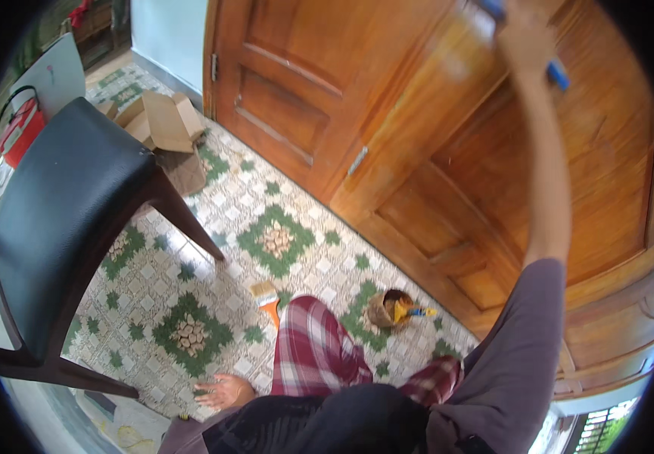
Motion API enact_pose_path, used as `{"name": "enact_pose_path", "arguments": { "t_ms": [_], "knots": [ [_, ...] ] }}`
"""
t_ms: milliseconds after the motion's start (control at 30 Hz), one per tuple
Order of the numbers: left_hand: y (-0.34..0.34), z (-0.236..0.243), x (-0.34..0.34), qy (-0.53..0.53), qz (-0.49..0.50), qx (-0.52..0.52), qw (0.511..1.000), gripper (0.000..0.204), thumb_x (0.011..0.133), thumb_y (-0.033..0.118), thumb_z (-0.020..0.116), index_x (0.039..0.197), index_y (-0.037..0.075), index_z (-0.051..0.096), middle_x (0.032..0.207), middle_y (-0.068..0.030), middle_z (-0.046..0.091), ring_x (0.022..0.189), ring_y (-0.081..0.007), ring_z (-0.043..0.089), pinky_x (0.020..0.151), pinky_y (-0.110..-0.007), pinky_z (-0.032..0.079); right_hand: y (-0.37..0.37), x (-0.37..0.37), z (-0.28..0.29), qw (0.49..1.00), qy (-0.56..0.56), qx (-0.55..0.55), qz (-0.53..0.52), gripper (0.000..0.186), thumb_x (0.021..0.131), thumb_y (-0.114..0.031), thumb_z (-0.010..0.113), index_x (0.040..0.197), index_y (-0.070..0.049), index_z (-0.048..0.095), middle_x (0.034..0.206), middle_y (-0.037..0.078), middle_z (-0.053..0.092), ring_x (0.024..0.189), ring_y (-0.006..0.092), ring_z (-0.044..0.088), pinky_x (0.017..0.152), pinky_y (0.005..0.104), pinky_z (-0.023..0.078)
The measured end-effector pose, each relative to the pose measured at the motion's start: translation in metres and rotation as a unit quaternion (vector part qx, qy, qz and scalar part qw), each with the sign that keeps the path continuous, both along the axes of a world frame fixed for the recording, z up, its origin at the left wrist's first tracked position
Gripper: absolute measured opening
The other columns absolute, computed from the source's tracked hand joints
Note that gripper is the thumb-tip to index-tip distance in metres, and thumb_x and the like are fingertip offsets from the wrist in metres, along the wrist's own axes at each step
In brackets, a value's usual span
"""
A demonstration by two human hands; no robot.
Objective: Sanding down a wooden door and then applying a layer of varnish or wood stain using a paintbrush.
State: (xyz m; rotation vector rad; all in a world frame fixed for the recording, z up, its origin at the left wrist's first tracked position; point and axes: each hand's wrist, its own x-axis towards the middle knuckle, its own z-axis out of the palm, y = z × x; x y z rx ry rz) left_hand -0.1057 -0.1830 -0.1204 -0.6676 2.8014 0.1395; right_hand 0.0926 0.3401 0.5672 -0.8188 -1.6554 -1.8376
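Observation:
My right arm reaches up to the wooden door (pixel 289 91), where my right hand (pixel 527 41) is wrapped round a blue tool (pixel 557 74) against the upper panels; the hand is slightly blurred and covers part of the tool. My left hand (pixel 225 390) lies low on the patterned tile floor, fingers spread, holding nothing. Beside my plaid-covered knee, a paintbrush (pixel 266 299) with pale bristles and an orange handle lies on the tiles. Nearer the door stands a brownish pot (pixel 380 314) with a yellow-and-blue handled implement (pixel 418 311) in it.
A dark chair (pixel 70 189) stands close on my left, its legs reaching toward the middle of the floor (pixel 153 272). Behind it are an open cardboard box (pixel 164 121), a red container with a black handle (pixel 20 136) and a pale board leaning upright. A light blue wall (pixel 168 45) borders the door.

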Motion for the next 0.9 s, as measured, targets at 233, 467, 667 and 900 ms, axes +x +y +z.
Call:
{"name": "enact_pose_path", "arguments": {
  "t_ms": [233, 467, 667, 900],
  "knots": [
    [-0.011, -0.048, -0.004, 0.004, -0.014, -0.057, 0.998, 0.065, 0.092, 0.043, 0.039, 0.147, 0.008, 0.03, 0.148, -0.0302, 0.025, 0.137, -0.0429, 0.025, 0.11, -0.053, 0.019, 0.001, -0.012, -0.101, 0.997, 0.051, -0.063, -0.021, 0.028, 0.078, -0.035, 0.063, 0.096, -0.014, 0.064, 0.086, 0.009, 0.067, 0.08, 0.0313, 0.063, 0.064, 0.0433, 0.054],
    [-0.016, -0.057, -0.011, 0.002, 0.027, -0.093, 0.995, 0.066, 0.092, 0.044, 0.038, 0.147, 0.008, 0.03, 0.149, -0.0304, 0.024, 0.137, -0.043, 0.025, 0.11, -0.053, 0.019, -0.023, -0.008, -0.343, 0.969, -0.037, -0.241, -0.04, 0.024, 0.076, -0.017, 0.056, 0.096, -0.005, 0.062, 0.098, 0.009, 0.058, 0.094, 0.028, 0.055, 0.076, 0.0362, 0.046],
    [-0.007, -0.051, -0.01, -0.004, 0.067, -0.065, 0.996, 0.066, 0.092, 0.044, 0.038, 0.147, 0.008, 0.03, 0.149, -0.0305, 0.024, 0.138, -0.0431, 0.024, 0.11, -0.053, 0.018, -0.045, 0.034, -0.436, 0.936, -0.111, -0.327, -0.071, 0.023, 0.078, -0.017, 0.056, 0.094, -0.001, 0.063, 0.094, 0.008, 0.058, 0.083, 0.0231, 0.053, 0.068, 0.035, 0.042],
    [-0.025, -0.039, -0.012, 0.002, 0.108, -0.068, 0.992, 0.066, 0.092, 0.045, 0.037, 0.147, 0.009, 0.03, 0.149, -0.0307, 0.023, 0.138, -0.0432, 0.024, 0.11, -0.054, 0.018, -0.066, -0.014, -0.301, 0.95, 0.161, -0.255, -0.079, 0.052, 0.08, -0.013, 0.056, 0.131, -0.004, 0.051, 0.099, 0.009, 0.057, 0.081, 0.0291, 0.053, 0.073, 0.0412, 0.046]
  ]
}}
